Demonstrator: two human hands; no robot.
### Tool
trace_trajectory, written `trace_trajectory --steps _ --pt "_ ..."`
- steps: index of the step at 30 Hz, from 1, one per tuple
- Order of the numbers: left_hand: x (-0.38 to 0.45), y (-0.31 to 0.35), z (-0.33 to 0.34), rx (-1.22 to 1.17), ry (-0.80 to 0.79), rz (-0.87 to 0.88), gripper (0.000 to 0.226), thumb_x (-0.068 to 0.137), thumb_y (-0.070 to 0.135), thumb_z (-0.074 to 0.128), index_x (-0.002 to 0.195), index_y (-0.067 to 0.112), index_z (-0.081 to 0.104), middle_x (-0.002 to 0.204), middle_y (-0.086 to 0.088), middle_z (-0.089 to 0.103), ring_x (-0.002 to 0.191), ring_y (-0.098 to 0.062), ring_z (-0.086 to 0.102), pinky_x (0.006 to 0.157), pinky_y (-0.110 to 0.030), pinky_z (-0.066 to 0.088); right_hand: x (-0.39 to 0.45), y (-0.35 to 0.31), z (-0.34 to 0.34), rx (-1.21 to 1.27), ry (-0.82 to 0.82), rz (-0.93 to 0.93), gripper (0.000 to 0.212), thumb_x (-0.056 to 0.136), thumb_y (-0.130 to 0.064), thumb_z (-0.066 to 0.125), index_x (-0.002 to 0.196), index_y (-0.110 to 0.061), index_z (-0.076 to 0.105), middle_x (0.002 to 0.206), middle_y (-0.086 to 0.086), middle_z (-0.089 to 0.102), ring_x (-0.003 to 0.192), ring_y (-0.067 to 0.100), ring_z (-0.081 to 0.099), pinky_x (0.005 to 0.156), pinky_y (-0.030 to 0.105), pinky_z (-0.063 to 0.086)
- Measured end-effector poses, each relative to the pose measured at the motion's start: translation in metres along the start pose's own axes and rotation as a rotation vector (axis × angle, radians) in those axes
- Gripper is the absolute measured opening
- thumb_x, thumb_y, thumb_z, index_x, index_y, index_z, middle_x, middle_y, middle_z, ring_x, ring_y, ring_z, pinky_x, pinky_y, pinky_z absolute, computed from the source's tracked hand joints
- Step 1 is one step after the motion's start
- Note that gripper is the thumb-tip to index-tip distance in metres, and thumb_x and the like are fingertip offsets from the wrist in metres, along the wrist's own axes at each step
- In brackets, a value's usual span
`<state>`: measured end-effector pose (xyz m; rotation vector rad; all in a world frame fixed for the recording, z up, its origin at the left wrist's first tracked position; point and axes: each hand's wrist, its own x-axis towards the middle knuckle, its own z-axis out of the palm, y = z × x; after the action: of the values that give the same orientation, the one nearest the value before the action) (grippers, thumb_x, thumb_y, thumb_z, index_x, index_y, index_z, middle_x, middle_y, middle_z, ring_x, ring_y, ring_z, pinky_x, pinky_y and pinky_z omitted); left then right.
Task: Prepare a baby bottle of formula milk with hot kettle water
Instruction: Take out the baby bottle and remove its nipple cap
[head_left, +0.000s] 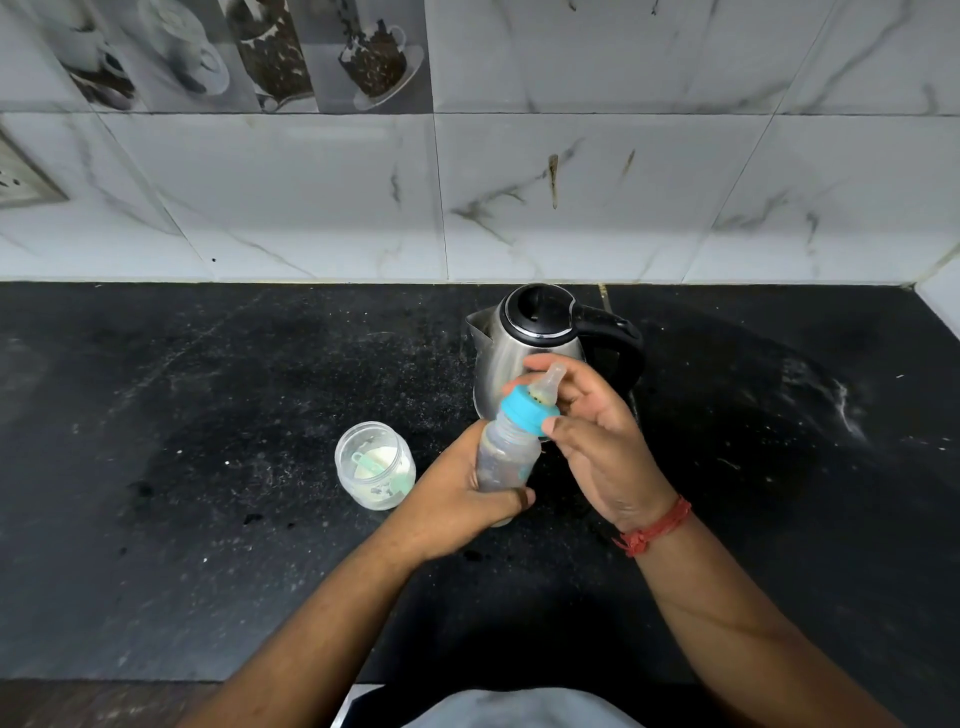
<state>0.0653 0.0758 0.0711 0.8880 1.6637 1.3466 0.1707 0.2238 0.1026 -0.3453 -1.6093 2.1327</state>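
Note:
A clear baby bottle (506, 457) with a blue collar (527, 410) and a pale teat (548, 384) is held tilted above the black counter. My left hand (457, 504) grips the bottle's lower body. My right hand (597, 441) is at the collar, thumb and fingertips touching its blue ring. Behind the bottle stands a steel kettle (504, 353) with a black lid and handle, lid closed. To the left sits an open clear jar (374, 465) of white formula powder with a green scoop inside.
The black stone counter (208, 441) runs to a marble-tiled wall (571, 197) at the back. A wall socket (21, 182) is at the far left. A red thread band circles my right wrist. The counter's front edge lies near my body.

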Motion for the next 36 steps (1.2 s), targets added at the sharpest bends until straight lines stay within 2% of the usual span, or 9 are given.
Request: trace_trajectory --steps 3,7,12,17,21,23,27,30,36 --pt "-0.002 -0.001 0.0 0.006 0.026 -0.002 0.052 0.077 0.023 0.079 0.123 0.029 0.056 0.106 0.0 0.067 0.097 -0.009 0.064 0.094 -0.04 0.055 0.001 -0.007 -0.006 -0.013 0.077 -0.054 0.052 0.077 -0.009 0.068 0.128 -0.011 0.058 0.121 0.016 0.065 0.114 0.024 0.062 0.097 0.034 0.052" --pt "-0.001 -0.004 0.0 0.004 0.102 -0.014 0.052 0.079 0.031 0.076 0.123 0.032 0.049 0.112 0.005 0.061 0.099 0.003 0.06 0.091 -0.021 0.052 -0.003 -0.007 -0.024 -0.266 0.131 -0.06 0.051 0.08 -0.005 0.071 0.127 -0.019 0.058 0.122 0.007 0.065 0.113 0.012 0.065 0.097 0.029 0.053" --pt "0.011 -0.017 0.002 0.216 0.185 0.098 0.056 0.085 0.025 0.084 0.12 0.043 0.044 0.122 0.007 0.044 0.112 0.014 0.046 0.097 -0.004 0.035 -0.012 0.023 -0.049 -0.883 0.162 0.005 0.067 0.079 -0.009 0.08 0.137 -0.023 0.051 0.122 -0.006 0.061 0.112 0.005 0.059 0.102 0.021 0.045" --pt "0.028 -0.036 0.012 0.365 0.264 0.099 0.061 0.078 0.027 0.09 0.127 0.033 0.055 0.121 0.01 0.055 0.12 -0.013 0.048 0.103 -0.031 0.042 -0.016 0.05 -0.055 -1.291 -0.019 0.078 0.074 0.081 -0.017 0.077 0.147 -0.016 0.041 0.132 0.003 0.056 0.119 0.02 0.057 0.104 0.032 0.045" --pt "0.036 -0.048 0.018 0.433 0.225 0.045 0.065 0.071 0.037 0.086 0.128 0.03 0.056 0.121 0.011 0.062 0.117 -0.017 0.058 0.1 -0.045 0.05 -0.014 0.072 -0.062 -1.641 -0.066 0.1 0.076 0.083 -0.028 0.073 0.149 -0.017 0.037 0.133 0.004 0.059 0.125 0.027 0.053 0.124 0.044 0.02" --pt "0.038 -0.054 0.02 0.496 0.194 0.046 0.061 0.072 0.035 0.085 0.125 0.027 0.056 0.117 0.011 0.063 0.112 -0.016 0.061 0.096 -0.043 0.052 -0.014 0.08 -0.064 -1.716 -0.088 0.121 0.079 0.083 -0.031 0.072 0.151 -0.017 0.035 0.131 0.003 0.061 0.125 0.028 0.052 0.125 0.049 0.015" --pt "0.038 -0.061 0.024 0.524 0.153 0.031 0.049 0.082 0.015 0.084 0.122 0.02 0.056 0.109 0.014 0.063 0.097 0.002 0.059 0.084 -0.004 0.041 -0.014 0.086 -0.065 -1.761 -0.15 0.151 0.083 0.085 -0.032 0.072 0.154 -0.017 0.03 0.131 0.002 0.062 0.128 0.027 0.05 0.125 0.055 0.012" --pt "0.039 -0.066 0.025 0.512 0.12 0.021 0.048 0.083 0.013 0.082 0.122 0.019 0.055 0.109 0.01 0.065 0.097 -0.001 0.061 0.082 -0.01 0.043 -0.014 0.087 -0.065 -1.768 -0.172 0.178 0.084 0.087 -0.033 0.071 0.155 -0.018 0.026 0.133 0.002 0.06 0.13 0.026 0.048 0.125 0.055 0.01" --pt "0.04 -0.081 0.025 0.514 0.07 -0.001 0.061 0.083 0.017 0.082 0.133 0.023 0.047 0.119 0.012 0.062 0.11 -0.007 0.061 0.095 -0.022 0.048 -0.015 0.084 -0.064 -1.746 -0.195 0.227 0.087 0.088 -0.035 0.07 0.157 -0.018 0.021 0.137 0.003 0.058 0.136 0.025 0.044 0.125 0.056 0.008"
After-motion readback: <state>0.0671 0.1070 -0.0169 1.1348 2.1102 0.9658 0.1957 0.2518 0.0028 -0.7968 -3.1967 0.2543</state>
